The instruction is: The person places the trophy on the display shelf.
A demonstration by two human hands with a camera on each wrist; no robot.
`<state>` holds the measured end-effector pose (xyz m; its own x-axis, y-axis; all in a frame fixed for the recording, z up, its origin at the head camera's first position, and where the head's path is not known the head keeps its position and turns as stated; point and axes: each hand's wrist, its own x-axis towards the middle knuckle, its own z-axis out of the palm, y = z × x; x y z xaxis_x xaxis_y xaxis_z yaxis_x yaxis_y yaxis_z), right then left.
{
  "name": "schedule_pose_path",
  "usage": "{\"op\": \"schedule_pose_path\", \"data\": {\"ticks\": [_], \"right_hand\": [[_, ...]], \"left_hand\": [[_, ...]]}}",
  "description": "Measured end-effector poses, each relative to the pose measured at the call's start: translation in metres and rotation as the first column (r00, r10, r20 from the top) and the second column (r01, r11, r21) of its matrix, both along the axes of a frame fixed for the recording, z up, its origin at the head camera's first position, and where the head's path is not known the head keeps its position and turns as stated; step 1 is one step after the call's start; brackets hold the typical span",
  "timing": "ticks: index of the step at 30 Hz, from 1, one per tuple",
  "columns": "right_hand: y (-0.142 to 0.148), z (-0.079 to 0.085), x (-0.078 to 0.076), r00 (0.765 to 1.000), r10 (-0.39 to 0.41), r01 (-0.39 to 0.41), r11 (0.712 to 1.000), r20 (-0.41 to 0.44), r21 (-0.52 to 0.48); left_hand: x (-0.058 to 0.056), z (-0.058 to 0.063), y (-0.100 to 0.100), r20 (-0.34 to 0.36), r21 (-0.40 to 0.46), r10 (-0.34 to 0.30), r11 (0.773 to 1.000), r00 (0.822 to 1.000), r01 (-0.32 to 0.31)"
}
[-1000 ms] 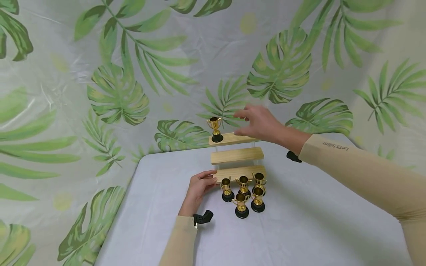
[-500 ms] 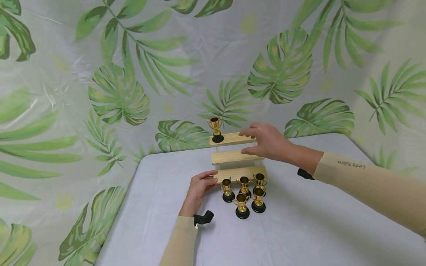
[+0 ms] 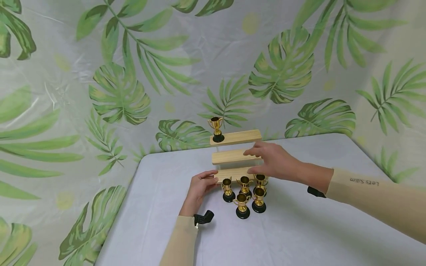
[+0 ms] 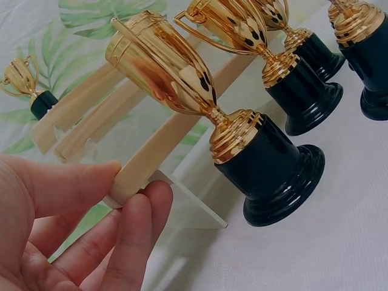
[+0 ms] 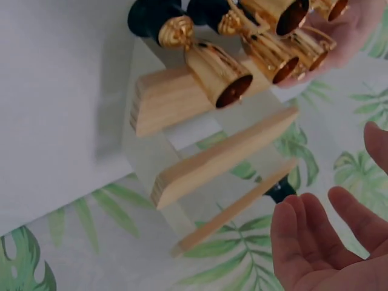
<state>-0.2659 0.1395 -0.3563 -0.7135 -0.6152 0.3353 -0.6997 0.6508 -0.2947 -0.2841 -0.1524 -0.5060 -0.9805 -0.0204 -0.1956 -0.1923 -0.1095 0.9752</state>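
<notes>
A three-tier display stand has pale wooden boards, with the lowest board [image 3: 233,173] nearest the person. My left hand [image 3: 197,190] pinches that board's left end; in the left wrist view the thumb [image 4: 73,185] presses its upper side and fingers curl beneath. One gold trophy cup [image 3: 216,125] on a black base stands upright at the left end of the top board [image 3: 241,137]. My right hand [image 3: 276,161] hovers before the stand's right side, fingers loosely spread, holding nothing. Several matching trophy cups [image 3: 242,207] stand on the table in front, one partly hidden by that hand.
The stand's clear side supports [image 5: 145,145] show between the boards in the right wrist view. A white cloth covers the table [image 3: 159,207]. Behind it hangs a leaf-patterned sheet [image 3: 186,74]. Each wrist wears a black camera mount, such as the left one [image 3: 203,217].
My right hand has come down and to the right, away from the trophy cup on the top board, toward the cups in front. My left hand stays on the lowest board.
</notes>
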Motion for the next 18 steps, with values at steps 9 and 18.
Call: {"op": "schedule_pose_path", "data": {"ticks": [9,18], "right_hand": [[0.006,-0.021,0.017,0.998,0.031,-0.031,1.0,0.052,0.001],[0.012,-0.039,0.029,0.995,0.02,-0.017,0.999,0.103,-0.03]], "left_hand": [[0.0,-0.003,0.0,-0.007,0.016,-0.006,1.0,1.0,0.006],[0.0,-0.001,0.001,-0.01,0.014,0.009,1.0,1.0,-0.009]]}}
